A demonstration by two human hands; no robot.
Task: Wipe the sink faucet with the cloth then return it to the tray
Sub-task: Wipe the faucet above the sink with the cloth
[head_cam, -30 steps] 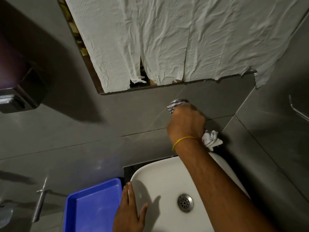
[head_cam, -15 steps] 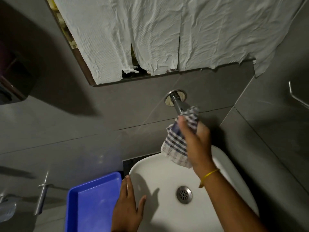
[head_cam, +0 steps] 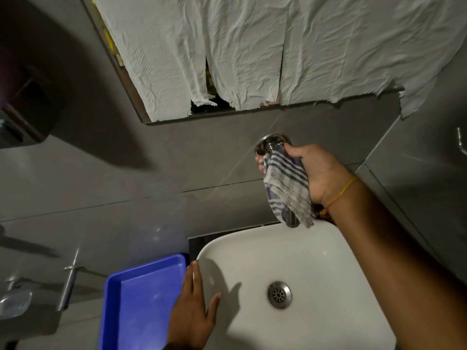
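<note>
Grey tiled wall [head_cam: 126, 178]; right hand [head_cam: 319, 174] clenches striped cloth [head_cam: 288, 190] around faucet [head_cam: 271, 142]. Left hand [head_cam: 193, 306] flat, fingers together, on sink [head_cam: 328, 248] rim beside blue tray [head_cam: 141, 299].

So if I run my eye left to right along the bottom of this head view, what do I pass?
Soap dish → metal wall bar → blue tray → left hand on the sink rim → drain → right forearm.

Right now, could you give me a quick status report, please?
Right hand wraps cloth round faucet. Left hand flat on sink rim. Tray unobstructed.
</note>
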